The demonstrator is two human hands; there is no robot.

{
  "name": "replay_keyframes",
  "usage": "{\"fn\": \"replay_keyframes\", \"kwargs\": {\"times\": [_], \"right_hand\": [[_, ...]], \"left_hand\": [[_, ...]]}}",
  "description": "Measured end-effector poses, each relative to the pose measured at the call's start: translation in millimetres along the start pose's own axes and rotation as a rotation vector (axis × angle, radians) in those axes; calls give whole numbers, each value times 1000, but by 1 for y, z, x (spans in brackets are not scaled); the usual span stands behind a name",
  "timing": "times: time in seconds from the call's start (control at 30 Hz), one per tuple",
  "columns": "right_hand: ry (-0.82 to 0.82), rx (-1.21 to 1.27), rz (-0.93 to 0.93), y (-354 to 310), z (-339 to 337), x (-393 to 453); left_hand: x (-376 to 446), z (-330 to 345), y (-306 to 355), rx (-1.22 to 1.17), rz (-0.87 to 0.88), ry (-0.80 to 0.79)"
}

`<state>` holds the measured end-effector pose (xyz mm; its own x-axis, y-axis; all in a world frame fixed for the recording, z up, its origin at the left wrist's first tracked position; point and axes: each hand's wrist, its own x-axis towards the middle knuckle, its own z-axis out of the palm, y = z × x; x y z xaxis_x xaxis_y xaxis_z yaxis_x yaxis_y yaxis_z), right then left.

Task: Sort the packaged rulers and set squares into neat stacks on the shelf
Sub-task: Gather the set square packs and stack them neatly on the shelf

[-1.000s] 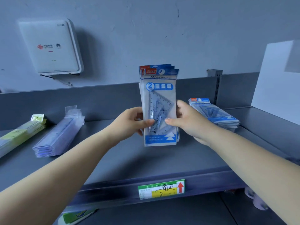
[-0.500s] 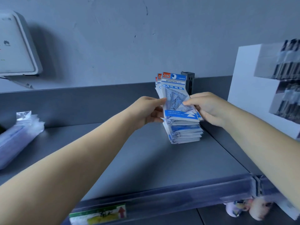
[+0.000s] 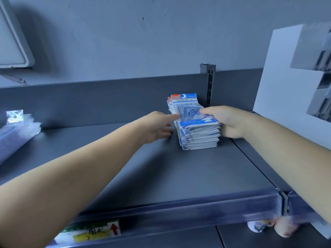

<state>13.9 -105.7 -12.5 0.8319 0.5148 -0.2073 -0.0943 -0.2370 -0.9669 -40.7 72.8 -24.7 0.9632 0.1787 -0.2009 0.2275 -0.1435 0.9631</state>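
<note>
A tall stack of blue-and-white set square packs [image 3: 198, 136] stands at the right rear of the grey shelf [image 3: 161, 172]. The topmost packs lie tilted on it, their headers pointing at the back wall. My right hand [image 3: 228, 122] holds those top packs at their right edge, thumb on top and fingers down the side. My left hand [image 3: 157, 127] reaches to the stack's left side, its straight fingertips touching the upper packs. The lower left edge of the stack is hidden behind my left fingers.
A pile of clear-wrapped rulers [image 3: 16, 135] lies at the shelf's left end. A white display box [image 3: 286, 83] stands right of the stack, a slotted upright [image 3: 208, 81] behind it. The front rail carries a price label [image 3: 93, 231]. A white wall unit [image 3: 12, 45] hangs at upper left.
Both hands carried the bundle of set square packs right and lowered it onto the stack. My left hand has let go of its grip and now only touches the side.
</note>
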Motion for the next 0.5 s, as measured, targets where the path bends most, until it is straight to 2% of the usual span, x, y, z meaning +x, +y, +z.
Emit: {"fn": "replay_keyframes", "kwargs": {"times": [0.13, 0.5], "right_hand": [[-23, 100, 23, 1, 4, -1], [-3, 114, 14, -6, 72, 5]], "left_hand": [[-9, 4, 1, -197, -3, -144], [-32, -45, -13, -126, 6, -58]]}}
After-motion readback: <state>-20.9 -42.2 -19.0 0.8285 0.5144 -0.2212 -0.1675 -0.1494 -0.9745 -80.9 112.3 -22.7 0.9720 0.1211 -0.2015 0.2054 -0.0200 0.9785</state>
